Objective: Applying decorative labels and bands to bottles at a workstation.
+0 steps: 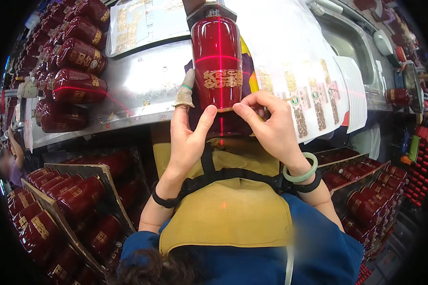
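A dark red glass bottle (218, 52) lies on its side in front of me, base toward me, with a gold patterned sticker (223, 79) across it. Red laser lines cross the glass. My left hand (188, 135) steadies the bottle's lower left side; a cloth cover (185, 89) is on one finger, and the thumb is near the base. At the base's right edge, my right hand (271, 118) pinches thumb and forefinger together at the end of a thin gold strip (226, 109). Its other fingers are curled and partly hidden.
White sheets with gold stickers (314, 102) lie on the right; another sticker sheet (147, 23) is at the upper left. Red bottles (78, 85) are stacked at the left, and crates of bottles (81, 190) flank me. A sink (349, 45) is beyond, at the right.
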Motion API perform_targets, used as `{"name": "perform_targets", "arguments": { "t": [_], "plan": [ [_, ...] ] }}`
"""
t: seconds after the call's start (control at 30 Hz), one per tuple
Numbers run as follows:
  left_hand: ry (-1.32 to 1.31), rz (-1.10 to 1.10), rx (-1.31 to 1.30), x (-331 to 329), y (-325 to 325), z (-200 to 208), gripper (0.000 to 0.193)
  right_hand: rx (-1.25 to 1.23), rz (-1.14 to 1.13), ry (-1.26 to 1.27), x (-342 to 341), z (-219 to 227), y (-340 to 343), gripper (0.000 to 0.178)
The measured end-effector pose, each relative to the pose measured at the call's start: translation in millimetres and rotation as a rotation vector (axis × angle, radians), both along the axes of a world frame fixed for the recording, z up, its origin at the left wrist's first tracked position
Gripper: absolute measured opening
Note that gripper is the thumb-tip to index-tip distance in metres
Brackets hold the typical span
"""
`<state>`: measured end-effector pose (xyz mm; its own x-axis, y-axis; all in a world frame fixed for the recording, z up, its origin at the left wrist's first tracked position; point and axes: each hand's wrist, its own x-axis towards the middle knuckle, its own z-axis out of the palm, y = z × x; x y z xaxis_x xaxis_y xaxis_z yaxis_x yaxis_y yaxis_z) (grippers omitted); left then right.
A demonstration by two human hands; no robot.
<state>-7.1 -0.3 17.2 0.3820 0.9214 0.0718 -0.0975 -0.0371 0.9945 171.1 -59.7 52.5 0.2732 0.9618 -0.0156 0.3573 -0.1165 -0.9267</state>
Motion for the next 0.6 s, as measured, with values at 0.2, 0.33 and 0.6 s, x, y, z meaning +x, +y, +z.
{"name": "perform_targets", "arguments": {
  "t": [0.2,0.33,0.6],
  "plan": [
    [0.006,0.003,-0.003,2.5,-0.4,0.0,0.070,-0.015,-0.008,0.031,-0.4,0.5,1.2,0.018],
    [0.075,0.028,0.030,4.0,-0.4,4.3,0.068,-0.045,-0.041,0.104,-3.7,-3.2,2.2,0.018],
    [-0.001,0.055,-0.060,13.7,-8.7,5.9,0.058,0.250,-0.080,-0.068,-1.9,-20.5,-2.6,0.019]
  ]
}}
